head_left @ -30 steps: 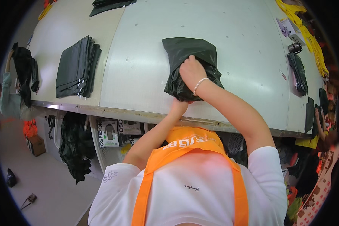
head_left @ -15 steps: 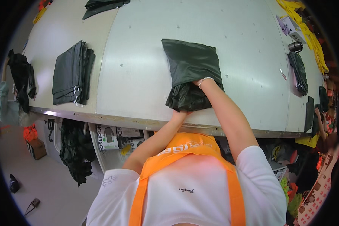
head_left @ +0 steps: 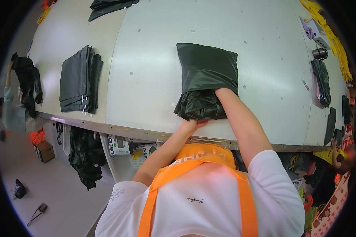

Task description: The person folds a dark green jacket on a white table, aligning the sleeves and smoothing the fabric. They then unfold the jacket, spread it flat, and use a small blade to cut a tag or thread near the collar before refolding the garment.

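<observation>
On the table before me lies a dark green fabric pouch (head_left: 209,67), its flat closed end pointing away. Bunched dark green fabric (head_left: 201,103) fills its near opening. My right hand (head_left: 222,92) reaches into that opening past the wrist, so its fingers are hidden. At the near edge of the bundle, my left hand (head_left: 196,124) grips the bunched fabric from below; part of its fingers is covered by the cloth.
A stack of folded dark green pouches (head_left: 76,81) lies to the left, with another pile (head_left: 112,7) farther back. At right are a dark cup (head_left: 319,53), a small cutter (head_left: 305,84) and more folded dark pieces (head_left: 321,82). A co-worker (head_left: 14,108) stands at far left.
My right hand has gone deeper into the pouch, and the wrist bracelet is now covered. The left hand remains at the near edge. The whole view has shifted slightly.
</observation>
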